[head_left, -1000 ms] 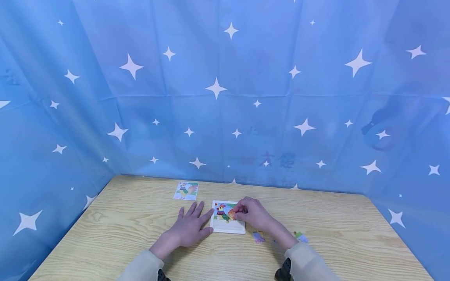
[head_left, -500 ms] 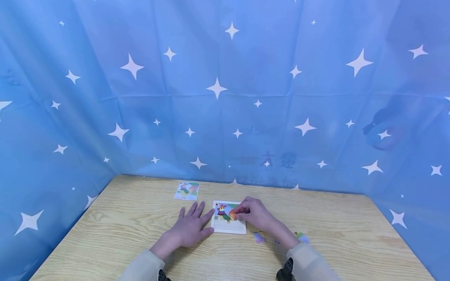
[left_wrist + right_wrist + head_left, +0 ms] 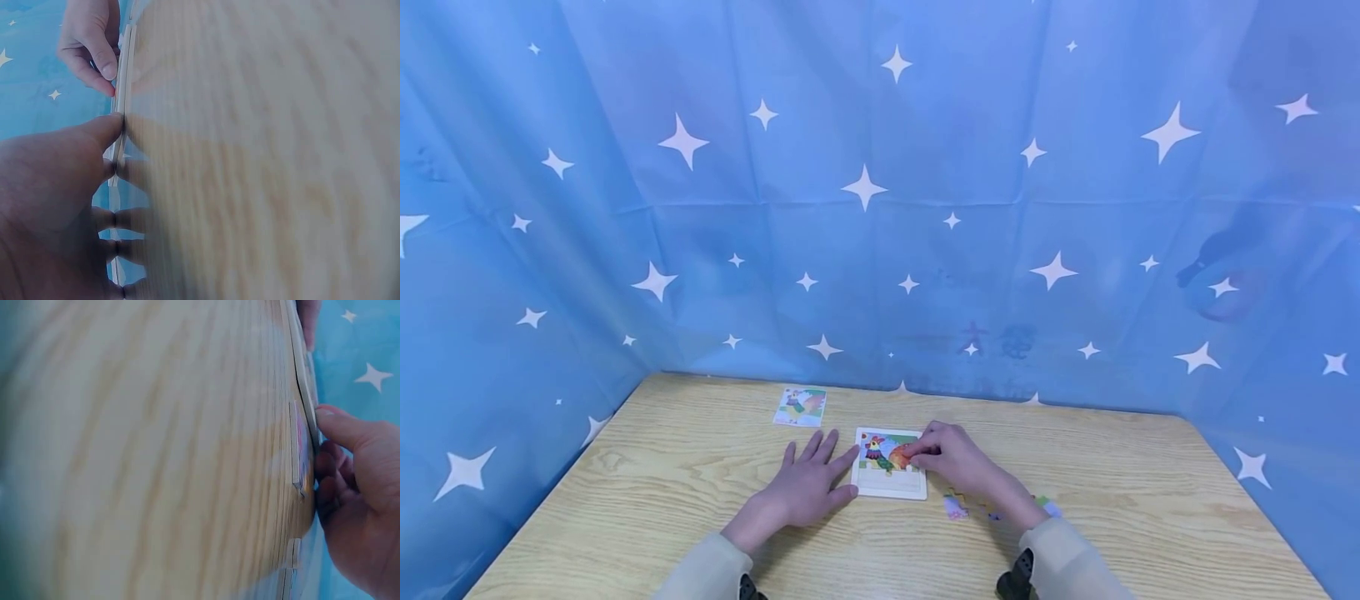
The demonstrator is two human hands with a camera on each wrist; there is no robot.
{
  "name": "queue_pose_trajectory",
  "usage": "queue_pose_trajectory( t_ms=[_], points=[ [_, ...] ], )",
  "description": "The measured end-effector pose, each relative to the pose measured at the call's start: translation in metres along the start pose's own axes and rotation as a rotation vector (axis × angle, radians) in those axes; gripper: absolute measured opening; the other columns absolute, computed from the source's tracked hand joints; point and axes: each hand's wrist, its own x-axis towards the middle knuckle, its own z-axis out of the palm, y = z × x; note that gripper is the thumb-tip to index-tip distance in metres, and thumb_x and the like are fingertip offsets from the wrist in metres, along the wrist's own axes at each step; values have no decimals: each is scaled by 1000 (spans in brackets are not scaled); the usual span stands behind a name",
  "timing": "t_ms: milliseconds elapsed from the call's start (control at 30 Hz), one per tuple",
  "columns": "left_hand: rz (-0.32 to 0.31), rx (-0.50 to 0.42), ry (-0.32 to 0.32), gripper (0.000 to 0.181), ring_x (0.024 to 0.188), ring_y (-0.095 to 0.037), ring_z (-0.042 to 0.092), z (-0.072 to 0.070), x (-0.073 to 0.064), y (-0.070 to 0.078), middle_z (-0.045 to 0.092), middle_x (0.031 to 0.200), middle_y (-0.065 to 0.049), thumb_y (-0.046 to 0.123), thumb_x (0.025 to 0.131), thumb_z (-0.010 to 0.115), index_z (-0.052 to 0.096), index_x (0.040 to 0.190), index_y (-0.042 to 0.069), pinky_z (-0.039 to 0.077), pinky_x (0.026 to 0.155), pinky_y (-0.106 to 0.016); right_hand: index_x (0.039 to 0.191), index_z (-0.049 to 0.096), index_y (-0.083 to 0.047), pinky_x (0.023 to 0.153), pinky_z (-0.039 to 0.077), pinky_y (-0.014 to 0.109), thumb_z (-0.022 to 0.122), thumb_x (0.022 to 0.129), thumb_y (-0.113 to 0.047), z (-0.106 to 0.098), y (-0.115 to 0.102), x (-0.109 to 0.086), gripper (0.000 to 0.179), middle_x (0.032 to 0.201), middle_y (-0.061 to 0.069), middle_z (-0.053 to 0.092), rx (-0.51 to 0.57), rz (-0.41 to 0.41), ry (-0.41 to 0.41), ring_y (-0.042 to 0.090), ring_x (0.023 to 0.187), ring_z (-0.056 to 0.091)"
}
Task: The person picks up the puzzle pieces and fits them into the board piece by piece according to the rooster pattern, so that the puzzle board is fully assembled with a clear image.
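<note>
A white puzzle tray [image 3: 891,486] lies on the table, its upper part filled with a rooster picture [image 3: 880,457] and its lower strip bare white. My left hand [image 3: 805,486] rests flat on the table with spread fingers, the thumb and index fingertip against the tray's left edge. My right hand [image 3: 953,457] reaches over the tray's right side, with thumb and index finger pinching a puzzle piece [image 3: 907,455] at the orange tail of the rooster; the fingertips hide part of it. Its other fingers are curled in. In the right wrist view, my right hand [image 3: 365,481] is low beside the tray.
A small rooster picture card [image 3: 800,407] lies behind my left hand. Several loose puzzle pieces [image 3: 956,506] lie right of the tray, some partly under my right forearm, with a green and lilac piece [image 3: 1049,506] farther right. A blue star-patterned curtain [image 3: 880,250] borders the table.
My right fingertips have shifted slightly at the right part of the picture, and more of the orange tail shows now. My left hand stays in place at the tray's edge.
</note>
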Motion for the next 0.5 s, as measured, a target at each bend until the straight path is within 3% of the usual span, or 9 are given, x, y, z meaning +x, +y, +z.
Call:
queue_pose_trajectory(
  t_ms=[267,500],
  points=[
    [-21,4,-3,64,154,-44,10,4,4,-4,18,168,-21,49,106,50,38,161,18,9,114,-75,114,78,-10,63,44,28,67,101,-12,-4,-7,-8,17,96,-3,60,-11,20,2,14,74,51],
    [-17,5,1,64,154,-44,10,6,5,-6,17,168,-21,50,106,49,38,161,18,8,114,-75,115,74,-4,71,54,28,75,95,-14,-21,-8,-32,22,97,-2,66,63,67,-21,14,84,62]
  ],
)
